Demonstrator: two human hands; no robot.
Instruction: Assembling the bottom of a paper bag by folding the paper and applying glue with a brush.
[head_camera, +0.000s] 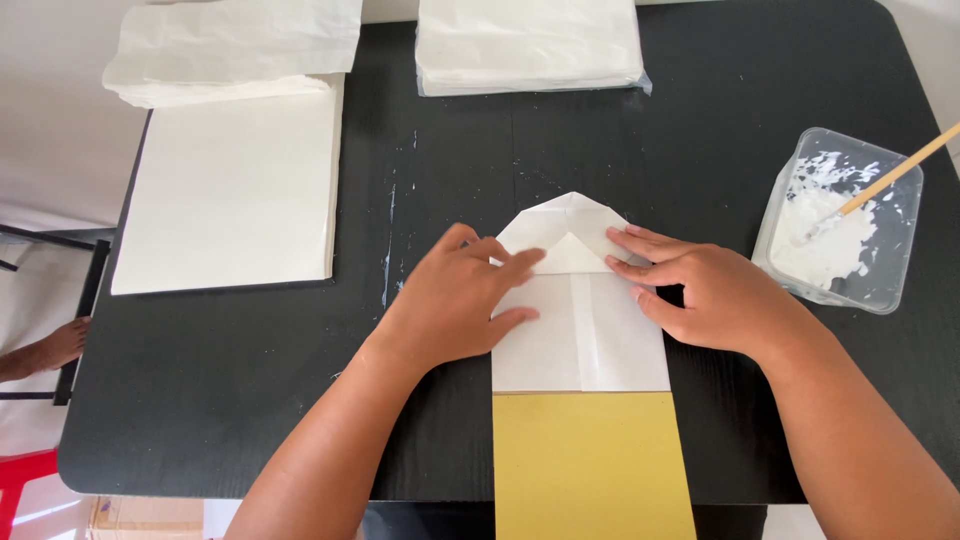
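Note:
A white paper piece (585, 335) with folded, pointed top flaps lies flat on the black table (250, 400), over a yellow sheet (590, 465) that reaches the near edge. My left hand (460, 300) presses on the paper's left side, fingers spread across the left flap. On the right flap rests my right hand (705, 295), its fingertips flat near the centre fold. Neither hand grips anything.
A clear plastic tub of white paste (840, 225) with a wooden stick (900, 172) stands at the right. A stack of white sheets (235, 190) lies at left, folded white paper bags (235, 45) behind it, another pile (530, 45) at the back centre. Someone's foot (50, 350) shows far left.

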